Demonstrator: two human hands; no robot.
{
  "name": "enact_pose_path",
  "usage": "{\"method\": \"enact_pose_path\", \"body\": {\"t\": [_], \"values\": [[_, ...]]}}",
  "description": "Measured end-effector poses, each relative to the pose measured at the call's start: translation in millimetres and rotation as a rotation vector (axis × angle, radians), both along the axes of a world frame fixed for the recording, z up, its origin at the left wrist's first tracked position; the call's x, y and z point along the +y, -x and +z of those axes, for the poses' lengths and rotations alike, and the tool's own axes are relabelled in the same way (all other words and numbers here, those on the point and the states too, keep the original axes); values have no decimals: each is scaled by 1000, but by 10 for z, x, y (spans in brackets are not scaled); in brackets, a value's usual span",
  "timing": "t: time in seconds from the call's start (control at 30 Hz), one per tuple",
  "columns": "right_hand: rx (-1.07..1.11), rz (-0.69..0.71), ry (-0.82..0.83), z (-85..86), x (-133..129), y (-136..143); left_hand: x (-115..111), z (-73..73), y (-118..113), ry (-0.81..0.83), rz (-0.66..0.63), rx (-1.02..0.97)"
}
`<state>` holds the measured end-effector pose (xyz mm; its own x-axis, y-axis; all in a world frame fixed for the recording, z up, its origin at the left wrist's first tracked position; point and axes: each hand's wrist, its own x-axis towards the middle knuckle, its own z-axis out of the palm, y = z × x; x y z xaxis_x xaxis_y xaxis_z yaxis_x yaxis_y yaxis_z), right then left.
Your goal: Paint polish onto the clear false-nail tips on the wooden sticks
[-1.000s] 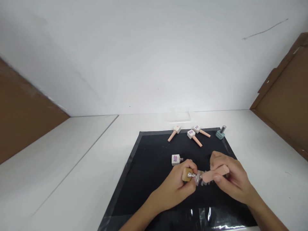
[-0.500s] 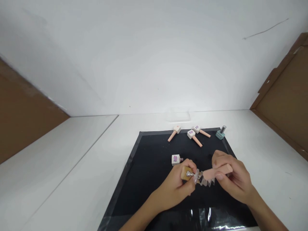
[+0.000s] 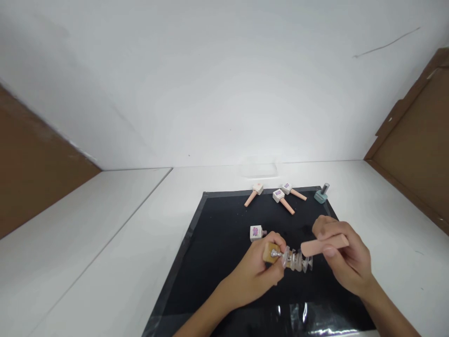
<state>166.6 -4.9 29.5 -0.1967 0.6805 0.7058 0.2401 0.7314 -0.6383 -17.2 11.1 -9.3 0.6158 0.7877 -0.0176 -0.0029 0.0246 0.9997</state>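
My left hand [image 3: 257,269] grips a wooden stand [image 3: 271,252] that carries a row of clear nail tips [image 3: 298,260] pointing to the right. In my right hand [image 3: 345,255] is a flat pink stick [image 3: 324,245], pinched between thumb and fingers, its left end beside the rightmost tips. Just behind my left hand lies a white bottle [image 3: 256,232] without its pink cap, its neck to the right.
Three white bottles with pink caps, one at the left [image 3: 258,188], one in the middle [image 3: 279,195] and one behind [image 3: 286,188], lie at the black mat's [image 3: 217,224] back. A teal bottle [image 3: 321,195] stands at its back right corner. Behind is a clear tray [image 3: 260,170].
My right hand has moved a little to the right with the pink stick, uncovering more of the clear tips. My left hand has barely moved.
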Motion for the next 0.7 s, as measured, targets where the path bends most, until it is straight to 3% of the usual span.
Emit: {"method": "enact_pose_path", "body": {"t": [0.13,0.3,0.5,0.7], "values": [[-23,89,64,-11,0,0,-15,6,-8,21,-4,-36],[148,-85,148,-84,-8,-38,-21,-13,-41,146,-34,-205],[466,257,357,-59,49,30,14,-111,-53,354,-183,-482],[637,311,471,-85,48,110,36,-143,-62,489,-251,-617]]}}
